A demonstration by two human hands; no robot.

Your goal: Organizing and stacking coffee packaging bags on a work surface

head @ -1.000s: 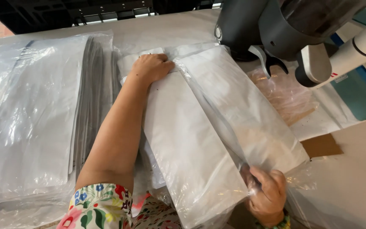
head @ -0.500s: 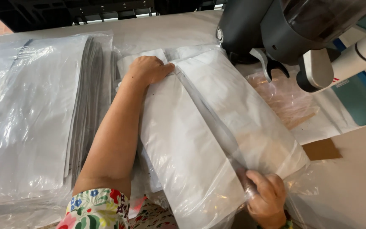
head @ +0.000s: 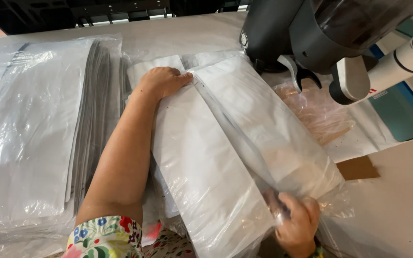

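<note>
Two hands steady a long white bag wrapped in clear plastic on a table.

The left hand (head: 161, 81) lies flat on the white bag's (head: 201, 167) far end; the right hand (head: 295, 224) pinches the clear plastic wrap (head: 307, 157) at its near corner. A stack of bags (head: 29, 129) sits left, a dark machine (head: 311, 33) beyond.

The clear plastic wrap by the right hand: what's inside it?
Inside the clear plastic wrap, white flat bags show, lying in two overlapped bundles. The left hand presses their far end; the right hand grips the wrap. Lower layers are covered.
</note>
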